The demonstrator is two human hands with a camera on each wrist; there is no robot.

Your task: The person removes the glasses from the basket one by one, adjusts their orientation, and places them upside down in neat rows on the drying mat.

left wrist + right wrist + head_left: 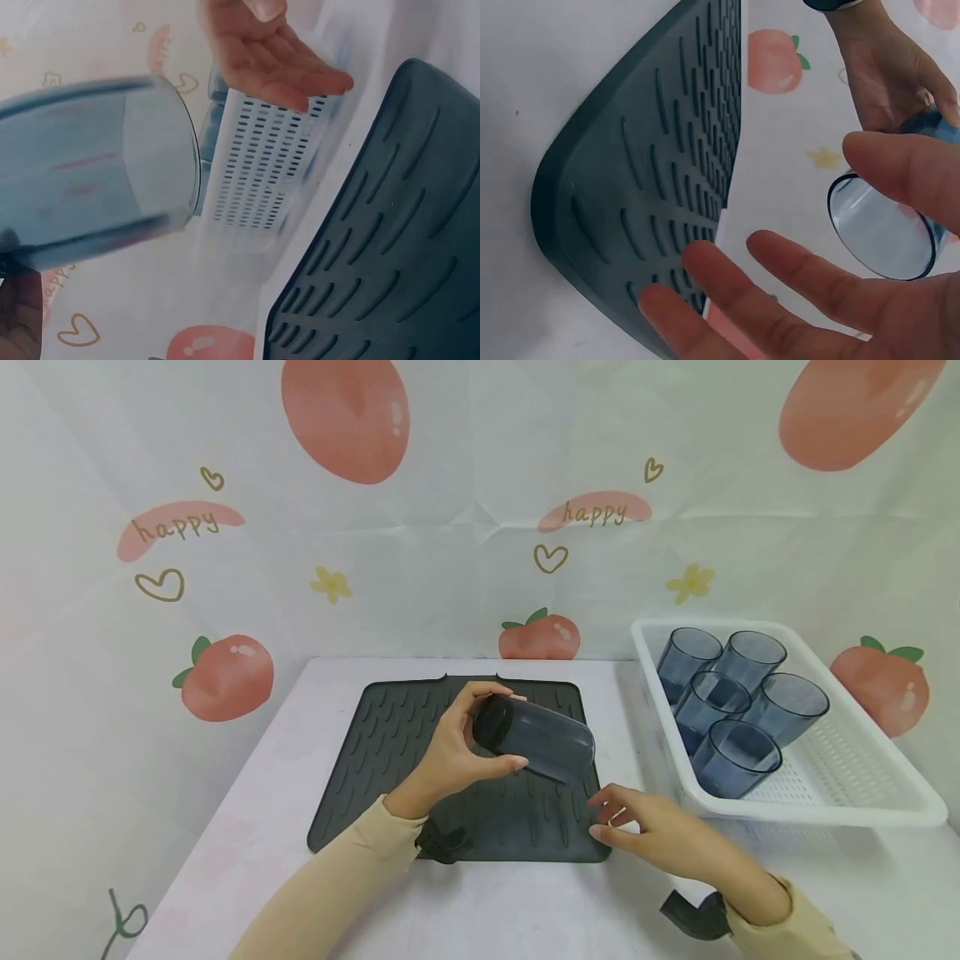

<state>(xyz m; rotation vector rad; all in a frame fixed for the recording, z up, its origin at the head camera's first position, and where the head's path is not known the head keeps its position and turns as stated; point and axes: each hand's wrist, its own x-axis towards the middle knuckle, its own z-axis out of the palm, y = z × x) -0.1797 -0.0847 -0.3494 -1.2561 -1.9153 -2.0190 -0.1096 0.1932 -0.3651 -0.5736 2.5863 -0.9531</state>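
My left hand (459, 752) grips a blue-tinted clear glass (551, 739) around its dark base. The glass lies tilted on its side over the dark drying mat (397, 735), its mouth toward the right. In the left wrist view the glass (97, 172) shows its open rim. My right hand (652, 831) hovers by the mat's front right corner with fingers spread and nothing in them. From the right wrist, the fingers of my right hand (802, 300) reach toward the rim of the glass (885, 232), apart from the mat.
On the right stands a white perforated basket (862, 760) with several blue-tinted glasses (738, 760) upright at its left side. The white table (247, 860) meets a printed cloth backdrop (450, 568) at the back.
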